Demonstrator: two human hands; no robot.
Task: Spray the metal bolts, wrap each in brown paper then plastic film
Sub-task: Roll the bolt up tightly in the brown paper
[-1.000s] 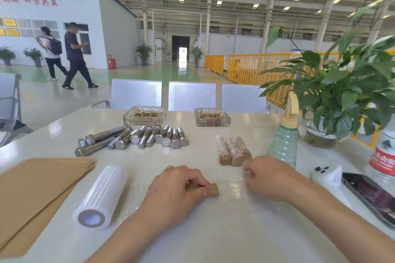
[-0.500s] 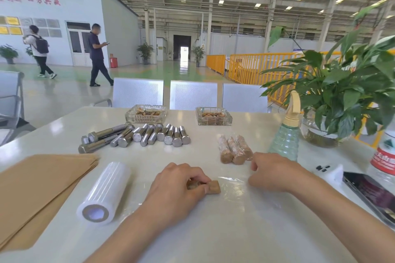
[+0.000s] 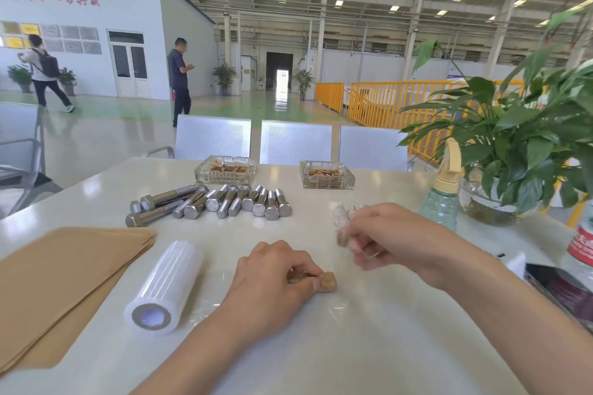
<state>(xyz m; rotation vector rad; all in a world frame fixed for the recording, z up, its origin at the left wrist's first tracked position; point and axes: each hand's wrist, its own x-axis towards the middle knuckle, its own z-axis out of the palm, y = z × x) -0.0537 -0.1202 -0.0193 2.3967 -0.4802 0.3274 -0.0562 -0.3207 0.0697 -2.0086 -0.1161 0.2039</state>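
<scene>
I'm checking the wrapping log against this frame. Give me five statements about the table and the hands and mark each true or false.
1. The left hand pinches a paper-wrapped bolt lying on the table. True.
2. The film roll stands upright on its end. False: it lies on its side, beside the brown paper sheets.
3. The bare bolts lie in a group in front of a glass tray. True.
4. The right hand grips the spray bottle. False: the bottle stands untouched beyond that hand, whose fingers are curled near the finished bundles.
5. The brown paper sheets lie under the potted plant. False: they lie at the opposite, left side of the table.
</scene>
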